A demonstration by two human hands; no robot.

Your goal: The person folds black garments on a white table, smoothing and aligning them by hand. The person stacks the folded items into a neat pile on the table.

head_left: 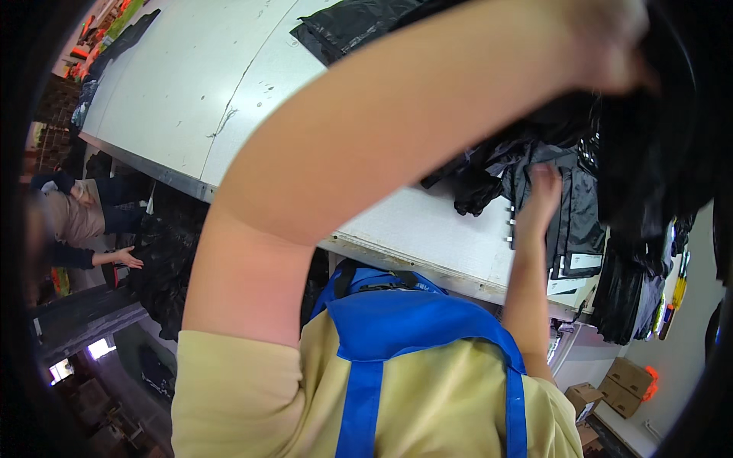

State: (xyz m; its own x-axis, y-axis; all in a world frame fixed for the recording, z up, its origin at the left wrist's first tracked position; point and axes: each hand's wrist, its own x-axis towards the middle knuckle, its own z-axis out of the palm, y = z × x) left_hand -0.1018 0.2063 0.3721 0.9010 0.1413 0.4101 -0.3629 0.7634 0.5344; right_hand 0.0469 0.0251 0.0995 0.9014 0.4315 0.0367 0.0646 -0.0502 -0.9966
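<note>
My left arm reaches from the lower left across to the upper right. At its end my left hand (615, 49) is blurred, and its fingers look closed on a black garment (637, 160) that hangs down at the right. Lower down, my right hand (540, 191) lies on folded black garments (578, 214) at the table's near right side, its fingers laid on the cloth. Crumpled black cloth (481, 187) lies just left of that hand. My left forearm covers part of the garments behind it.
The white table (179, 91) has a dark line across it and a metal-edged border. More black garments (347, 30) lie at its far side. Dark clothes hang (626, 294) at the right, above cardboard boxes (622, 388). At the left, another person (80, 210) stands with a hand stretched out.
</note>
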